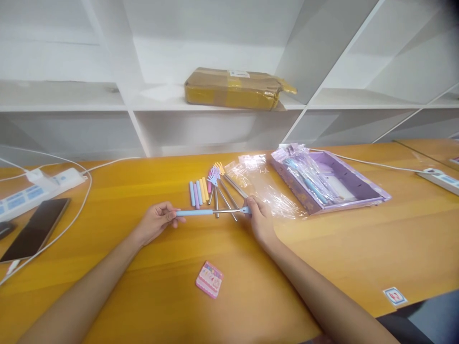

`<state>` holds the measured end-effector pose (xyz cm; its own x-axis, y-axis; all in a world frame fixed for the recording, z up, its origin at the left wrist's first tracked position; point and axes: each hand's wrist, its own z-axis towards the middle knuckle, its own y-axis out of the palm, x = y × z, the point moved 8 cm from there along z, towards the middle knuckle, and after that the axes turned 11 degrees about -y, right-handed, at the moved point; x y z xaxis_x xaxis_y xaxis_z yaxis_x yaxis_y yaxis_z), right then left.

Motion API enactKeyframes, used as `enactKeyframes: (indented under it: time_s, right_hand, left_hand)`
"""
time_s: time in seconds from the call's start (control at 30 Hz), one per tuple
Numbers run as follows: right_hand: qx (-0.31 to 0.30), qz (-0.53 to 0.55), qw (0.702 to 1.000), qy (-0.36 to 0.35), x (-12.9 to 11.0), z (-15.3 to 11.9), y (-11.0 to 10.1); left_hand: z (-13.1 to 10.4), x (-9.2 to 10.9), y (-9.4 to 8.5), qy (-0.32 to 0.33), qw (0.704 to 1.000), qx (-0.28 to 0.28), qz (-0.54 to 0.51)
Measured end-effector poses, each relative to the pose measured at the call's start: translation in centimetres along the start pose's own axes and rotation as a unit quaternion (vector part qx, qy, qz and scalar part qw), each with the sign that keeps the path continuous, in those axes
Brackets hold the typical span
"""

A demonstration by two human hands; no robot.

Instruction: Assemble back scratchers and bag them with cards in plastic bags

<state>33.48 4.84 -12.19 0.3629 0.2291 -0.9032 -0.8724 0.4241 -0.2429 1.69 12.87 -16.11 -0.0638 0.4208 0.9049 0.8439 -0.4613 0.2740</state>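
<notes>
A back scratcher (195, 213) with a blue handle and a thin metal rod stretches level between my two hands. My left hand (158, 220) pinches the outer end of its blue handle. At the other end, my right hand (261, 220) is closed around the blue scratcher head, hiding most of it. Just behind lie several metal rods (232, 184) with purple, orange and pink hand-shaped heads (214, 175). Beside them several loose handle sleeves (197, 191) in blue, purple and yellow lie in a row. A small pink printed card (210, 279) rests nearer to me.
A purple box (353, 177) at the right holds wrapped back scratchers (311, 179). Clear plastic bags (276, 191) lie left of it. A phone (36, 229), power strip (46, 188) and white cables are at the left. A taped parcel (233, 89) sits on the shelf.
</notes>
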Motion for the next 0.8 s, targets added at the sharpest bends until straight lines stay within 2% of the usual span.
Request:
enactKeyframes:
  time_s: [0.43, 0.6, 0.7, 0.73, 0.77, 0.8]
  right_hand:
    - [-0.008, 0.055, 0.998, 0.033, 0.1, -0.7, 0.8]
    - [-0.035, 0.134, 0.988, 0.072, 0.6, -0.2, 1.2]
    - [-0.071, 0.196, 0.974, 0.085, 0.6, -0.1, 2.0]
    - [-0.089, 0.209, 0.970, 0.083, 0.5, -0.1, 2.3]
    - [-0.110, 0.215, 0.967, 0.078, 0.3, -0.2, 2.6]
    - [-0.130, 0.213, 0.966, 0.071, 0.0, -0.3, 2.9]
  left_hand:
    - [-0.1, -0.2, -0.1, -0.011, 1.000, -0.007, -0.014]
    - [-0.1, 0.5, 0.4, 0.005, 1.000, -0.007, 0.017]
    - [-0.4, 1.8, 1.2, 0.046, 0.989, 0.012, 0.140]
    - [-0.6, 2.2, 1.5, 0.060, 0.973, 0.032, 0.219]
    - [-0.9, 2.7, 1.8, 0.071, 0.946, 0.054, 0.313]
    - [-1.3, 3.1, 2.1, 0.080, 0.906, 0.074, 0.410]
